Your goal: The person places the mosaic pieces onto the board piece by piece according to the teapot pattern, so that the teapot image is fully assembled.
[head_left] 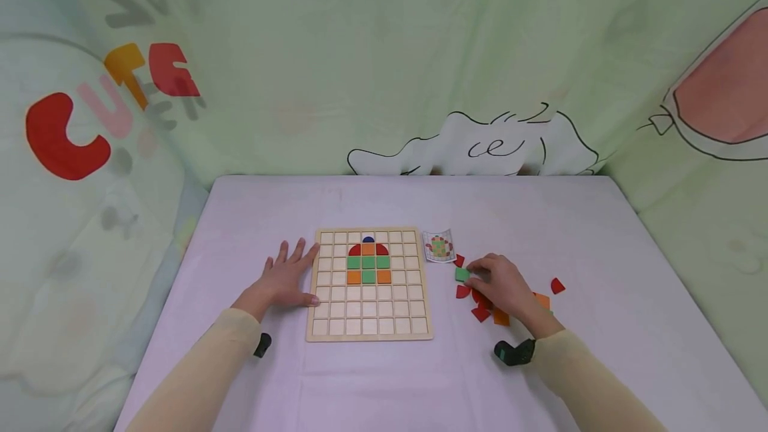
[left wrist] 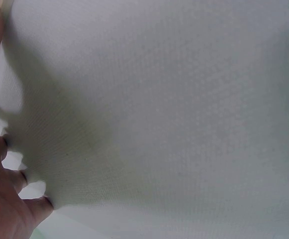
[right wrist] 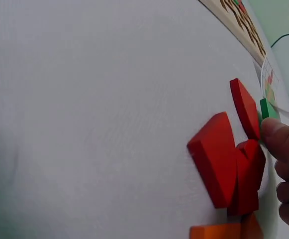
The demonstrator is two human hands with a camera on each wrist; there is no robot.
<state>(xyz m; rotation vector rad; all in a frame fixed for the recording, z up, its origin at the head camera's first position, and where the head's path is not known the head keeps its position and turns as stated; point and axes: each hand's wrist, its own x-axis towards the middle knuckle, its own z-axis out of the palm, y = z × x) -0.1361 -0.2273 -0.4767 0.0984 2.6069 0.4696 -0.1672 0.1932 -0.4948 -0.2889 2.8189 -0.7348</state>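
Observation:
My left hand (head_left: 287, 280) lies with spread fingers on the table, its thumb and a fingertip touching the left edge of a wooden grid board (head_left: 369, 327). On the board, green and orange squares, two red quarter-round tiles and a dark blue half-round tile (head_left: 369, 240) form a stacked shape. Right of the board, my right hand (head_left: 503, 287) pinches a green square tile (head_left: 461, 275) between thumb and fingers. In the right wrist view, the thumb presses against that green tile (right wrist: 266, 108), beside several red tiles (right wrist: 216, 158).
A small printed card (head_left: 439, 246) with a coloured grid picture lies by the board's upper right corner. Loose orange tiles (head_left: 501, 317) and red ones lie under and around my right hand. One red tile (head_left: 557, 285) sits apart, farther right.

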